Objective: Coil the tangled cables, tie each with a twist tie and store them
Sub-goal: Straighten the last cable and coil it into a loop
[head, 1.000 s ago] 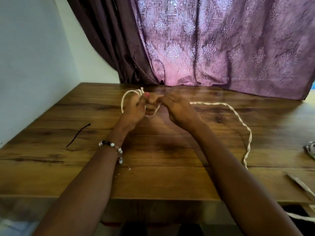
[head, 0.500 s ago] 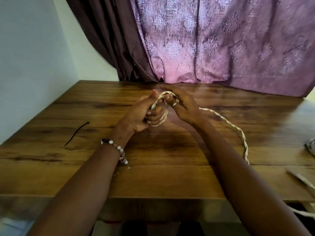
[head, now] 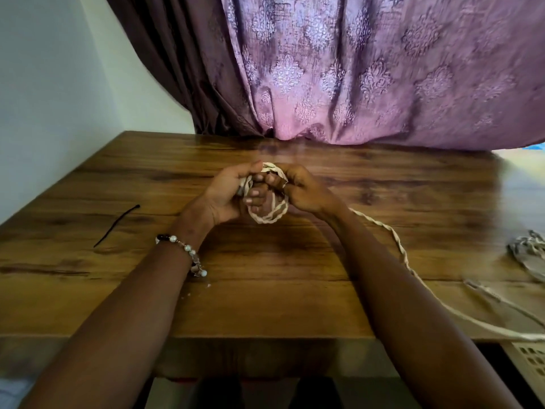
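1. The task looks early on. A few loops of the cream twisted cable (head: 269, 212) are gathered between the two hands above the middle of the wooden table (head: 265, 290). A long tail of the same cable runs out toward 4 o'clock, along the right forearm and off the near right edge, so most of it remains to be wound.
2. No tie is on this coil yet. A thin dark twist tie (head: 116, 225) lies flat on the table at 9 o'clock from the hands, well apart and untouched.
3. Another grey-and-cream bundle (head: 528, 250) sits at the right edge, about 3 o'clock. Whether it is coiled or tangled I cannot tell, and no storage place shows clearly.
4. The left hand (head: 227, 196) is curled, its fingers through the loops and thumb on top, holding the coil.
5. The right hand (head: 303, 188) is also curled, pinching the upper strand against the left hand's fingers.
6. Left to do, in my judgement: finish winding, tie, store, then repeat.
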A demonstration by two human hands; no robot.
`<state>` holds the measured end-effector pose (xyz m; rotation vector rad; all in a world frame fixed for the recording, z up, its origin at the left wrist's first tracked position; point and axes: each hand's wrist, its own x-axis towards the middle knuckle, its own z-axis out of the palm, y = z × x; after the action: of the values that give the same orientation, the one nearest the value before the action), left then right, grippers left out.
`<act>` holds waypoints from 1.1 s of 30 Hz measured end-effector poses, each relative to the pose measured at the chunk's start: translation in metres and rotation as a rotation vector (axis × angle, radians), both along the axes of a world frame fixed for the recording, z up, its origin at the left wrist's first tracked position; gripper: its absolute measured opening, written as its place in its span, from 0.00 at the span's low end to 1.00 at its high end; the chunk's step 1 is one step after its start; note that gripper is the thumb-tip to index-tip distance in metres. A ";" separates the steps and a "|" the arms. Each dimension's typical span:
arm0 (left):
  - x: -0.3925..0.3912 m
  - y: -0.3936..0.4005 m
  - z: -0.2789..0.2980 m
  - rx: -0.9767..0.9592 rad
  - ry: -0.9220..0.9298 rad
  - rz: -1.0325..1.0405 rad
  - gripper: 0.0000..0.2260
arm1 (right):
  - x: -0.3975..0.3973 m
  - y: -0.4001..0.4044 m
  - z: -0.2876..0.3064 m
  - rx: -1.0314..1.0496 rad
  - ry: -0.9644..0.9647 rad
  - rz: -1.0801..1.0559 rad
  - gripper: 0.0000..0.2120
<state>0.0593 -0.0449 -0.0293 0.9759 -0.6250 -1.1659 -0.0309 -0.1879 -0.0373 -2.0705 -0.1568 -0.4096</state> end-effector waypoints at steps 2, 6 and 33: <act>0.001 0.004 0.000 0.031 -0.003 -0.046 0.14 | 0.001 0.000 -0.002 -0.023 0.019 -0.006 0.09; -0.002 0.005 0.002 0.016 0.039 -0.106 0.19 | 0.004 0.001 -0.002 -0.302 -0.042 -0.111 0.12; 0.021 -0.004 0.001 -0.135 -0.271 0.819 0.13 | -0.006 0.027 0.013 -1.380 0.173 -0.175 0.13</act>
<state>0.0807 -0.0491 -0.0282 1.1268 -0.4331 -0.2680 -0.0365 -0.1608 -0.0241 -3.4821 -0.1726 -0.2121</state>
